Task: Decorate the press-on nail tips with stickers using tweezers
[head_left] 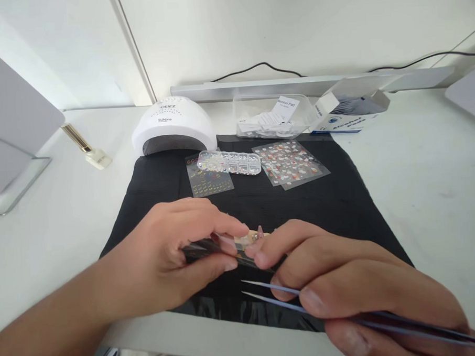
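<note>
Surface [430, 190], white: carries everything listed below.
Mat [336, 200], black: spread over the middle of the surface, under my hands.
My right hand [355, 267]: closed around the tweezers, its foremost fingertip at the thin sheet.
My left hand [173, 254]: thumb and fingers pinched narrow on the thin sheet.
Lamp [172, 123], white, domed, marked SUNone: at the mat's far left corner.
Alcohol pad box [348, 113], flap up: at the far right, beside the tub.
Tub [238, 117], clear: between lamp and box, with loose packets inside.
Tweezers [280, 303]: in my right hand, tips apart and pointing left, below the thin sheet.
Sticker sheets [292, 165], orange and white, overlapping: on the mat, right of the case.
Thin sheet: above the near part of the mat, between my hands, seen nearly edge-on and largely hidden by my fingers.
Case [229, 163], clear, compartmented, with small gems: partly over a yellow-marked sheet [212, 188].
Bottle [98, 159], gold-capped: tilted in view, left of the lamp.
Pink pointed piece [260, 231]: between my fingertips; exact nature unclear.
</note>
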